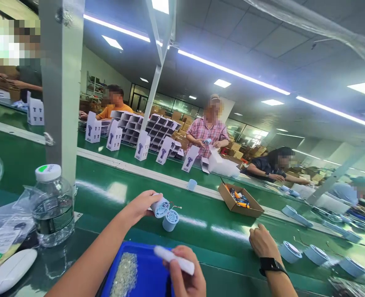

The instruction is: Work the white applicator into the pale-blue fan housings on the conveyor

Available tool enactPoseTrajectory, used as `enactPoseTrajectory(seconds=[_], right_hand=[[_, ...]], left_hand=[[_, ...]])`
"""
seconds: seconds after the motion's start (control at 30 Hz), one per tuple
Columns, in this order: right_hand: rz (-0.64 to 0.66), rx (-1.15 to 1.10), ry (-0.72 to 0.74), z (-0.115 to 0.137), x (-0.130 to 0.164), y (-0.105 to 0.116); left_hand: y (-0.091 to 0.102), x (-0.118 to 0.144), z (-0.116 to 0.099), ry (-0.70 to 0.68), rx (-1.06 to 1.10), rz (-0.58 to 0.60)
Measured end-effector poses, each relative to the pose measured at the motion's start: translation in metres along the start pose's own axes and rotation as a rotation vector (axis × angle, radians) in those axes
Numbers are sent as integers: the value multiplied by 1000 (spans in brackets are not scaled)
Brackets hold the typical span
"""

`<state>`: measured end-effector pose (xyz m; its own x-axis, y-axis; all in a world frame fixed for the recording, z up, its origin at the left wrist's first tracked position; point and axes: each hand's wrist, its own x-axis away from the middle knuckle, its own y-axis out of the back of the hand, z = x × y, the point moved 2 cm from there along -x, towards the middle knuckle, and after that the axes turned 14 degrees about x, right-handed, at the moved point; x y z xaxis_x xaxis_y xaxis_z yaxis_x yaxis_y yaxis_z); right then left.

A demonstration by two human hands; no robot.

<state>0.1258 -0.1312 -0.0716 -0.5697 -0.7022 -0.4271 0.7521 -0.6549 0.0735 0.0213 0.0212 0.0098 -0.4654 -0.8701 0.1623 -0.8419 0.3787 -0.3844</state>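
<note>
My left hand is closed around a light blue cylindrical plastic housing, its ribbed open end facing me. Right beside it is a second round light blue piece, with thin reddish wires behind; whether the two are joined I cannot tell. Low in front of me, my right hand pinches a smooth white stick between thumb and fingers. Under that hand lies a blue tray with a heap of small clear pieces on its left side.
A co-worker's hand with a black watch rests at right, near several light blue housings. On the green belt stands an open cardboard box. A bottle and white mouse lie left; printed boxes stand opposite.
</note>
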Motion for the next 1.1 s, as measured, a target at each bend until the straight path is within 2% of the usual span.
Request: enactPoseTrajectory(seconds=[0.1, 0.23, 0.4, 0.57, 0.67, 0.83, 0.9, 1.03, 1.1], right_hand=[[-81, -77, -116, 6, -16, 11], [-56, -136, -187, 10, -23, 15], [-41, -153, -196, 8, -22, 12], [-99, -65, -178, 3, -22, 13], [-122, 85, -172, 0, -19, 10], [80, 219, -83, -4, -9, -5], [104, 207, -98, -7, -5, -8], [95, 141, -123, -12, -5, -7], [96, 123, -127, -12, -9, -4]], left_hand=[[-7, 1, 1, -5, -69, 32], [-19, 5, 1, 23, -106, 80], [-27, 9, 2, 30, -120, 122], [-34, 15, 1, 44, -115, 142], [-43, 17, 3, -99, -151, 50], [-64, 22, 14, -482, -75, -229], [-70, 24, 19, -499, -11, -245], [-75, 29, 24, -389, 230, -171], [-76, 29, 25, -433, 210, -133]])
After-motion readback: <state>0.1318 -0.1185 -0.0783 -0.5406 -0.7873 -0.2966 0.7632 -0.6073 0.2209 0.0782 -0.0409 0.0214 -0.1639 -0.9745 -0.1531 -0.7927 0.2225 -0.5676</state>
